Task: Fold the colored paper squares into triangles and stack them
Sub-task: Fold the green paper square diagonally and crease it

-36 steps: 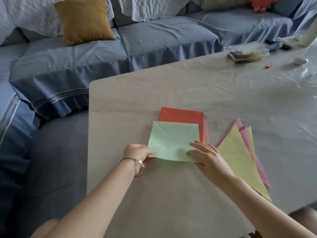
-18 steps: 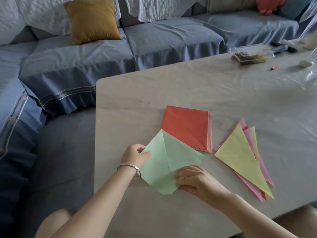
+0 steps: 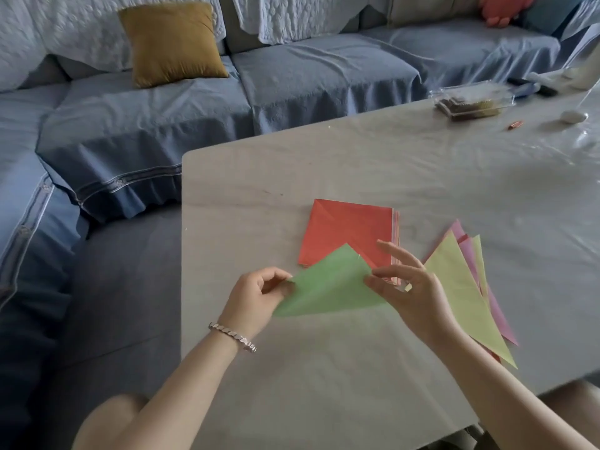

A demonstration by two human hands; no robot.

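Lifted green paper [image 3: 328,289] points away, long edge crosswise, pinched by left hand [image 3: 256,300] and right hand [image 3: 415,292].

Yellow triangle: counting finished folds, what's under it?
Edges of pink triangles, a red triangle and a second yellow triangle show under the top yellow triangle; anything more is covered.

Green paper [image 3: 328,287] folded triangular, beside red squares [image 3: 347,232].
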